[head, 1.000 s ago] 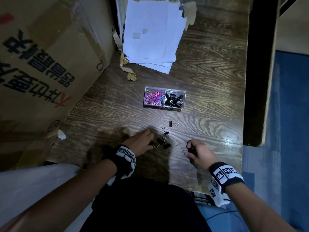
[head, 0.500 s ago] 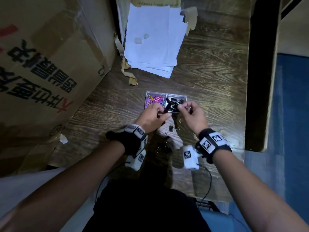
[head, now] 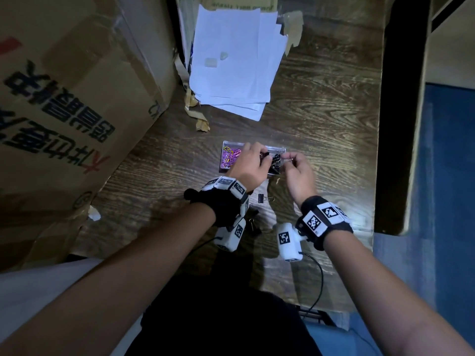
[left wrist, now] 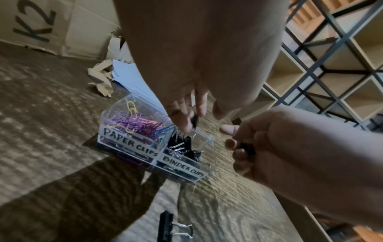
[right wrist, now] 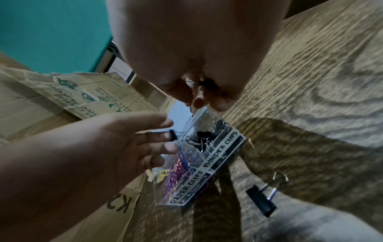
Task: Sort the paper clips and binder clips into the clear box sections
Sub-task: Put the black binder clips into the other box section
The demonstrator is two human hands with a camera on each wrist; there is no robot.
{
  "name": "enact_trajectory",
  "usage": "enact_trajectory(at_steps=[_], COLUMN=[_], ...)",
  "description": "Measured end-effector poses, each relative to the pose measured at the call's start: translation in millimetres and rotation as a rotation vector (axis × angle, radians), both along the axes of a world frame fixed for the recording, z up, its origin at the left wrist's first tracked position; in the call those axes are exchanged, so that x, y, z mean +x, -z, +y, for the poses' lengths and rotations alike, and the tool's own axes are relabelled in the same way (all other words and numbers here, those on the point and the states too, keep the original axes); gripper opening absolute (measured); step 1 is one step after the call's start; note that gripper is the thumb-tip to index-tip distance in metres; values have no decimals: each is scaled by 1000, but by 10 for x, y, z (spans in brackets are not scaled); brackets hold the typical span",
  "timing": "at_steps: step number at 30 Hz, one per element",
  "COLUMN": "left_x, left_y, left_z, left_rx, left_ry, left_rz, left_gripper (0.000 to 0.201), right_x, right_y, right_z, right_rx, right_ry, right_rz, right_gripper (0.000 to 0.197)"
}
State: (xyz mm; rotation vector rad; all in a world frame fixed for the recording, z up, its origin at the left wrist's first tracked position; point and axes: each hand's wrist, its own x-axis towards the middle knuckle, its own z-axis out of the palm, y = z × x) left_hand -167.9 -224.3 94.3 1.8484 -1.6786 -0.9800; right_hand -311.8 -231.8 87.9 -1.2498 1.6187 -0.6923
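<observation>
Binder clips going into the box

We held both hands over the box (head: 279, 150), at its binder section. Our left hand (head: 248, 165) pinched one black clip (right wrist: 172, 134); our right hand (head: 299, 173) pinched another (right wrist: 207, 82). Next, we judged, came letting go, then fetching the spare clip (head: 262, 198) left on the counter (head: 334, 124).

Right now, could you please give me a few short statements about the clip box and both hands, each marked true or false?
1. The clear plastic two-section box bears the labels PAPER CLIPS and BINDER CLIPS. True.
2. The left hand is empty. False: it pinches a small black binder clip.
3. The right hand rests flat on the wooden table. False: it holds another black clip above the box.
4. A loose black binder clip lies on the table near the box. True.
</observation>
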Motion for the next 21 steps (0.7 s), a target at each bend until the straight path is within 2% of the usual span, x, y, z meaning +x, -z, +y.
enact_trajectory(at_steps=[2, 5, 7, 10, 13, 15, 17, 19, 21], left_x=[13, 84, 153, 266, 345, 333, 302, 285, 300], left_y=[-12, 27, 108, 284, 441, 493, 512, 512, 512], left_z=[41, 228, 435, 793, 1061, 1182, 1276, 1342, 1371], left_rx=[-34, -113, -72, 164, 271, 282, 266, 251, 214], left_ry=[19, 51, 133, 383, 562, 560, 510, 446, 413], left_rz=[-44, -80, -128, -227, -392, -385, -337, -276, -239], left_gripper=[27, 15, 9, 25, 49, 53, 52, 51, 46], right_x=[49, 134, 167, 163, 147, 127, 95, 51, 10], right_y=[-16, -13, -14, -43, -62, -7, 94, 235, 362], right_z=[-43, -99, -115, -74, 59, 170, 282, 384, 470], right_rx=[6, 25, 61, 29, -82, -96, -79, -48, -15], right_ry=[-1, -52, -97, -175, -253, -372, -534, -660, -713], right_rz=[-7, 23, 44, 147, 218, 250, 375, 504, 588], right_gripper=[19, 23, 30, 44, 36, 26, 24, 33, 42])
